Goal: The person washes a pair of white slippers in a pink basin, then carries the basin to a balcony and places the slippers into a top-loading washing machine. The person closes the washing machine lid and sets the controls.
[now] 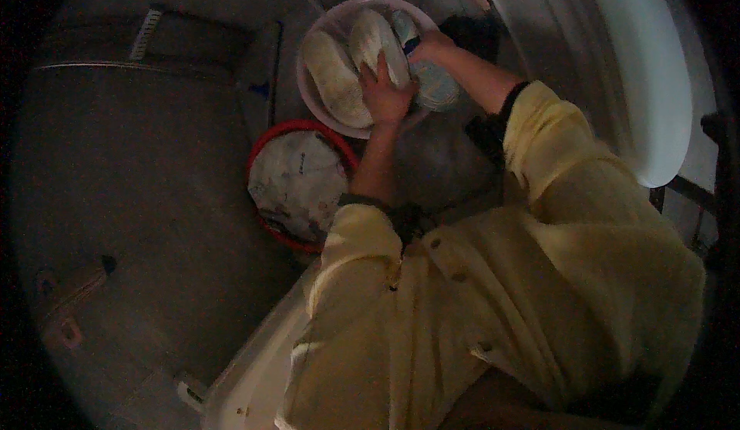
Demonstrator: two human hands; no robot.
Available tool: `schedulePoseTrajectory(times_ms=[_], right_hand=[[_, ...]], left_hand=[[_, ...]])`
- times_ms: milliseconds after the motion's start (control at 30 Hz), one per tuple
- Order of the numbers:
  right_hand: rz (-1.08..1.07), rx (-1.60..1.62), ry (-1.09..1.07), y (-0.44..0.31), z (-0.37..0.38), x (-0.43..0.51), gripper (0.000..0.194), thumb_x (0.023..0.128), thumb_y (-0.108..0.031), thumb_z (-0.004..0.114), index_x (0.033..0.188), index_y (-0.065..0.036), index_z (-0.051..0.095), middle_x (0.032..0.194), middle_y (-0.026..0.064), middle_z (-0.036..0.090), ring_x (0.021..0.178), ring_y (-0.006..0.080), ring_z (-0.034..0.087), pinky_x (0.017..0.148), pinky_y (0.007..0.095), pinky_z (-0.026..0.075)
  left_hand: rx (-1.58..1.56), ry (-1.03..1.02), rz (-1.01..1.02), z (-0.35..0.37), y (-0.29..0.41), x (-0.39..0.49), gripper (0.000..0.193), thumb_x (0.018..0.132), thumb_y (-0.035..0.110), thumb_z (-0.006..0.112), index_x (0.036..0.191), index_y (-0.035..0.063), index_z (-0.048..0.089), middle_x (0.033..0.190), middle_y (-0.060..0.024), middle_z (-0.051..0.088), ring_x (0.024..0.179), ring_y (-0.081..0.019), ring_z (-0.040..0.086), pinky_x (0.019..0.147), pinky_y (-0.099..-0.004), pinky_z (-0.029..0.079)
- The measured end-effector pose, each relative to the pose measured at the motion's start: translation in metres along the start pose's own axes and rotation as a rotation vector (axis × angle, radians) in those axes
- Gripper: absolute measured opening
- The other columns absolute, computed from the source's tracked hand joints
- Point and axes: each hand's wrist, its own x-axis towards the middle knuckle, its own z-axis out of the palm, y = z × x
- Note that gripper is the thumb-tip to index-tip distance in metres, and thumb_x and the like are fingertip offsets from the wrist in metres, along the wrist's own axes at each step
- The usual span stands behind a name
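A pale pink round basin [302, 77] stands on the floor and holds several light-coloured shoes or slippers. One long off-white piece of footwear [335, 80] lies along its left side. My left hand [388, 95] rests with spread fingers on another pale shoe [376, 36] in the middle. My right hand [429, 48] is bent over the right side of the basin, by a dark blue item [411, 45]. What its fingers hold is too dim to tell. Under my right wrist is a greyish patterned footwear piece [437, 86] at the basin's rim.
A red-rimmed round bucket or basin [258, 141] with whitish cloth [298, 181] stands just below the pink basin. A white tub or sink [653, 83] curves along the right. A pale bench-like edge [260, 360] lies at the lower left. A dark doorway-like strip crosses the upper left.
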Motion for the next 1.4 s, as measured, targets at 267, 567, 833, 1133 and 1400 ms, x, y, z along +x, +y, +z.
schedulePoseTrajectory(times_ms=[267, 567, 833, 1133, 1400], right_hand=[[-0.189, 0.562, 0.108, 0.045, -0.061, -0.008, 0.063, 0.061, -0.030, 0.080, 0.112, 0.001, 0.059, 0.109, 0.0121, 0.062, 0.094, 0.0266, 0.060, 0.083, 0.0370, 0.047], [-0.477, 0.258, 0.510, 0.019, 0.021, 0.065, 0.072, 0.071, -0.035, 0.074, 0.131, -0.011, 0.042, 0.117, 0.0174, 0.056, 0.106, 0.0292, 0.054, 0.090, 0.0397, 0.043], [-0.256, -0.274, 0.638, -0.039, 0.061, 0.033, 0.080, 0.076, -0.060, 0.055, 0.141, -0.039, 0.015, 0.134, 0.0228, 0.036, 0.112, 0.0405, 0.048, 0.091, 0.0458, 0.042], [-0.252, -0.149, 0.608, -0.035, 0.100, 0.047, 0.075, 0.081, -0.049, 0.054, 0.143, -0.036, 0.013, 0.124, 0.0288, 0.042, 0.103, 0.0423, 0.053, 0.079, 0.0484, 0.047], [-0.323, -0.068, 0.622, -0.038, 0.116, 0.059, 0.074, 0.084, -0.039, 0.054, 0.144, -0.029, 0.014, 0.125, 0.0285, 0.043, 0.099, 0.0414, 0.055, 0.078, 0.0465, 0.048]], left_hand=[[-1.270, 0.036, -0.394, -0.051, -0.015, 0.006, 0.066, 0.074, 0.010, 0.067, 0.133, 0.0029, 0.039, 0.121, -0.0138, 0.054, 0.107, -0.0271, 0.053, 0.091, -0.0379, 0.042], [-0.679, 0.208, -0.109, -0.096, 0.010, -0.035, 0.067, 0.071, 0.006, 0.066, 0.132, 0.0013, 0.039, 0.128, -0.0189, 0.047, 0.114, -0.0310, 0.049, 0.092, -0.0414, 0.041], [-0.512, 0.200, -0.077, -0.065, -0.004, -0.063, 0.076, 0.066, 0.011, 0.072, 0.134, 0.0055, 0.038, 0.132, -0.0234, 0.042, 0.119, -0.0381, 0.041, 0.101, -0.0461, 0.028], [0.076, 0.099, -0.003, -0.063, -0.011, -0.077, 0.088, 0.060, 0.020, 0.076, 0.138, 0.0177, 0.035, 0.138, -0.0225, 0.033, 0.120, -0.0399, 0.036, 0.098, -0.0532, 0.026], [-0.042, 0.059, -0.053, -0.047, -0.052, -0.073, 0.094, 0.059, 0.033, 0.075, 0.141, 0.0213, 0.029, 0.139, -0.0289, 0.025, 0.125, -0.0445, 0.028, 0.102, -0.0561, 0.018]])
